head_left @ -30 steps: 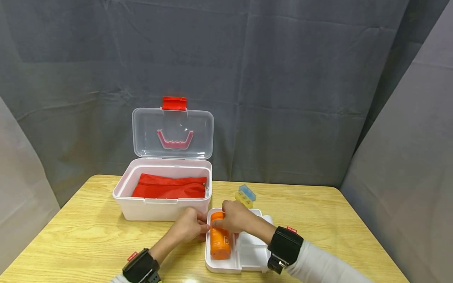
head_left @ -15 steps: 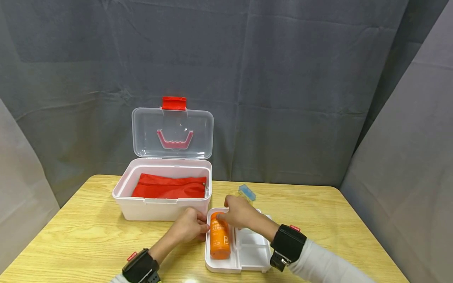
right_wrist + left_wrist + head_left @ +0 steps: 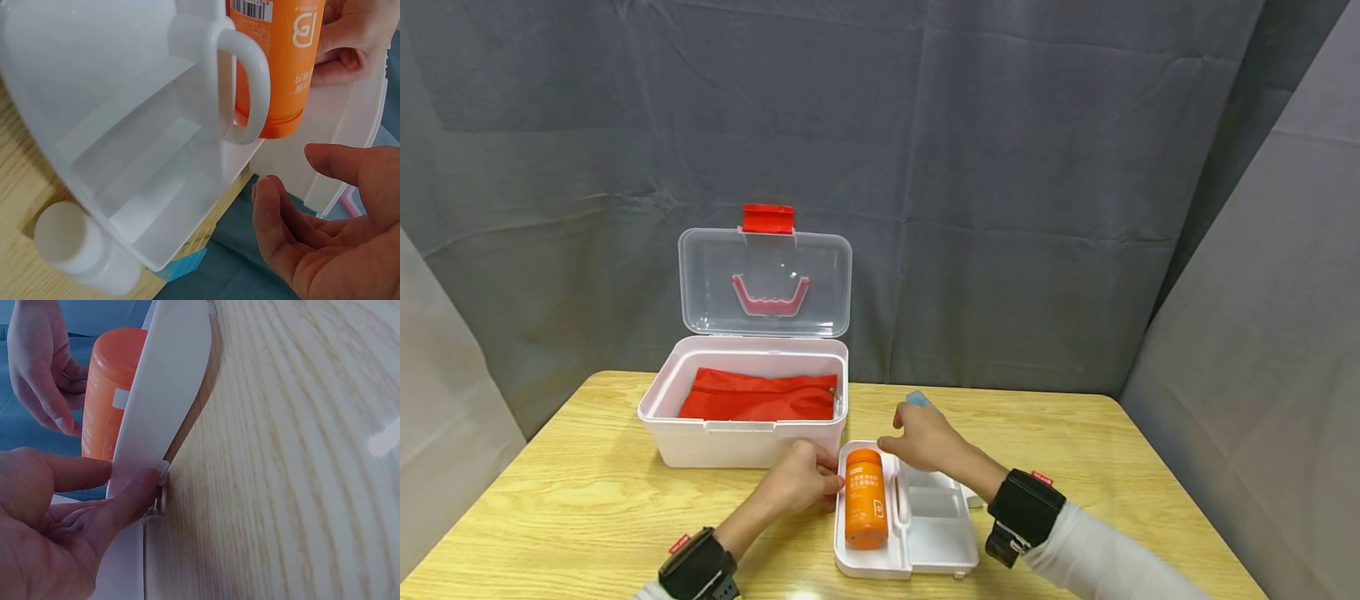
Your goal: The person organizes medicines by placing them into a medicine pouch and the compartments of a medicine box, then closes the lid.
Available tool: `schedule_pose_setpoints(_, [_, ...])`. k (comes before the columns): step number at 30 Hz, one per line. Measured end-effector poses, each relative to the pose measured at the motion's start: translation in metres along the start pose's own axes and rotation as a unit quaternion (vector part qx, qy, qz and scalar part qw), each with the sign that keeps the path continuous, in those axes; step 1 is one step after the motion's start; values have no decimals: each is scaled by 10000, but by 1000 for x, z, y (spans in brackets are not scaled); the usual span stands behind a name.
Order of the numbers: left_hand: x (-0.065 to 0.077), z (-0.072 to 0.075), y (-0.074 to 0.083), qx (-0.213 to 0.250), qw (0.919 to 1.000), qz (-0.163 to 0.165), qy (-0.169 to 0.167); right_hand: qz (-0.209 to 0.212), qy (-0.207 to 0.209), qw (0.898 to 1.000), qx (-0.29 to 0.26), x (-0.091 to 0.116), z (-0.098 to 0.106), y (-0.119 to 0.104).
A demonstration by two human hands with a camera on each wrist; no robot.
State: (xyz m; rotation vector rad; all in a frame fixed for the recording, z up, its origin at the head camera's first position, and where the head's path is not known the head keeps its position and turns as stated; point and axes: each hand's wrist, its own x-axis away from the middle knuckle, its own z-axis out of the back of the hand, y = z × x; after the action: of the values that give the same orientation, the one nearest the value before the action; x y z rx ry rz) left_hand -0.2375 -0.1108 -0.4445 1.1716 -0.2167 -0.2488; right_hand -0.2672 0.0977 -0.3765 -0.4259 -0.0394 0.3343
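A white divided tray with an upright loop handle (image 3: 901,500) stands on the table, and an orange bottle (image 3: 866,504) lies lengthwise in its left compartment. At the tray's left edge is my left hand (image 3: 801,479); in the left wrist view its thumb and a finger pinch the white wall (image 3: 159,381). My right hand (image 3: 925,437) hovers above the far end of the tray, apart from the bottle, thumb and fingers spread with nothing between them (image 3: 337,219). The right compartments of the tray (image 3: 137,162) hold nothing visible.
Behind my left hand stands a white box (image 3: 737,442) with its clear lid (image 3: 767,283) raised and a red zip pouch (image 3: 760,396) inside. A blue and yellow case (image 3: 919,399) sits behind my right hand, partly hidden. A white bottle (image 3: 87,250) stands beside the tray.
My right hand has let go of the orange bottle and moved up and to the right, off it. The bottle stays in the tray. My left hand has not moved.
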Motion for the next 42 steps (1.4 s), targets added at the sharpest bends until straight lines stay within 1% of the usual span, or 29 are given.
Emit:
schedule_pose_setpoints(4, [0,0,0,-40,10000,-20,19,-128,16,9999,-5,2,3,7])
schedule_pose_setpoints(8, [0,0,0,-67,10000,-48,16,-349,-64,9994,-40,4,6,14])
schedule_pose_setpoints(13, [0,0,0,-119,9999,-4,22,-552,-133,9984,-21,5,10,24])
schedule_pose_setpoints(25, [0,1,2,-39,10000,80,-22,-593,-28,9979,239,15,21,51])
schedule_pose_setpoints(32, [-1,1,-1,74,9999,68,-42,-664,-126,9975,221,21,23,70])
schedule_pose_setpoints(38, [0,2,-1,95,9998,143,-43,-755,-233,9968,133,28,27,80])
schedule_pose_setpoints(42, [0,1,-1,84,9999,141,-30,-859,-284,9957,174,33,27,86])
